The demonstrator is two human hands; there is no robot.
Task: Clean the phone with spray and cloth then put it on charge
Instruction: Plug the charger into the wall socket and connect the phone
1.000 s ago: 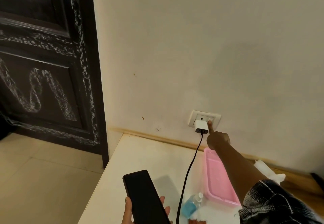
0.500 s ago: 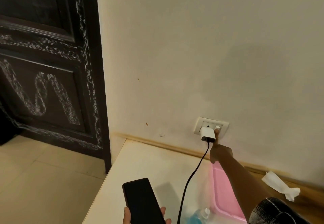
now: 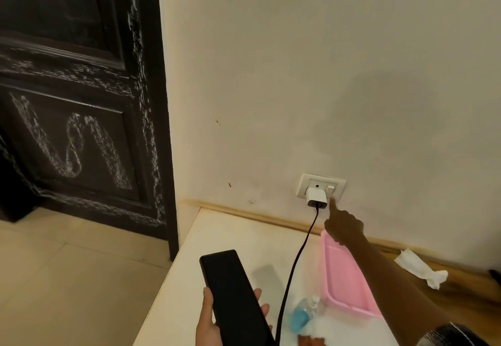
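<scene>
My left hand (image 3: 208, 318) holds a black phone (image 3: 233, 297) with a dark screen, above the near left part of the white table (image 3: 238, 240). My right hand (image 3: 343, 226) reaches to the wall socket (image 3: 321, 185), index finger stretched out just below the switch, other fingers curled. A white charger (image 3: 315, 196) sits plugged in the socket, and its black cable (image 3: 295, 264) runs down toward the phone. A small spray bottle with blue liquid (image 3: 303, 313) lies on the table beside the cable. A crumpled white cloth (image 3: 418, 267) lies at the right by the wall.
A pink tray (image 3: 344, 278) stands on the table under my right forearm. A dark door with chalk marks (image 3: 73, 115) is at the left, with tiled floor (image 3: 67, 278) below. A brown object (image 3: 311, 341) shows at the bottom edge.
My right index finger has come down off the socket switch and now points just below it. The view shifted slightly; the phone stays in my left hand.
</scene>
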